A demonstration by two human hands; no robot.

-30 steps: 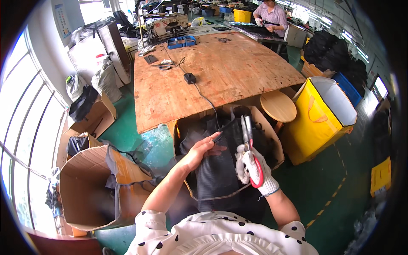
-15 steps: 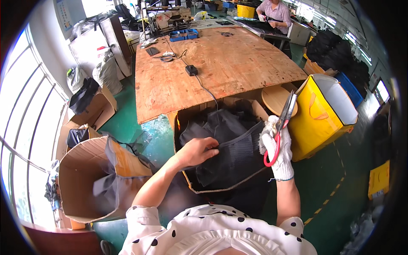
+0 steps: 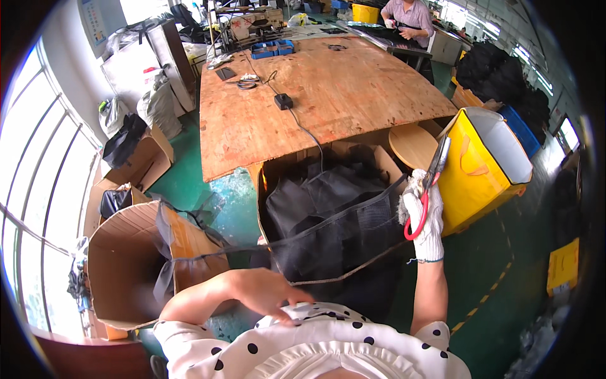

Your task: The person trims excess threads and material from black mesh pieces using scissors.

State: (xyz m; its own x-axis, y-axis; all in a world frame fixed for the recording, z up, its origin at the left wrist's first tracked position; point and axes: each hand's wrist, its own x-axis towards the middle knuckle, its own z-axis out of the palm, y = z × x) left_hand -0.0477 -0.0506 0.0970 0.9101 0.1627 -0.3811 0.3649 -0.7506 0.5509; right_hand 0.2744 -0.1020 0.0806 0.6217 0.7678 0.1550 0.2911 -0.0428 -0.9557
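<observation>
My left hand (image 3: pixel 268 294) is bare and low at the front of my polka-dot top, fingers apart, with nothing visible in it. My right hand (image 3: pixel 421 215), in a white knit glove, holds red-handled scissors (image 3: pixel 434 167) pointing upward at the right side of a cardboard box (image 3: pixel 394 165). A dark mesh strip (image 3: pixel 303 232) stretches from beside that hand across the box toward a second cardboard box (image 3: pixel 126 265) at lower left; whether the glove grips it is unclear. Dark fabric (image 3: pixel 309 202) fills the middle box.
A plywood table (image 3: pixel 315 88) bears a blue tray (image 3: pixel 271 50) and cables. A yellow bag (image 3: pixel 473 158) and wooden round (image 3: pixel 410 145) stand right of the middle box. A co-worker (image 3: pixel 409 22) stands beyond. Bags (image 3: pixel 154 114) and cartons line the left by the window.
My left hand has let go of the dark fabric and dropped toward my body. My right hand has risen and moved right with the scissors. The mesh strip now spans the box.
</observation>
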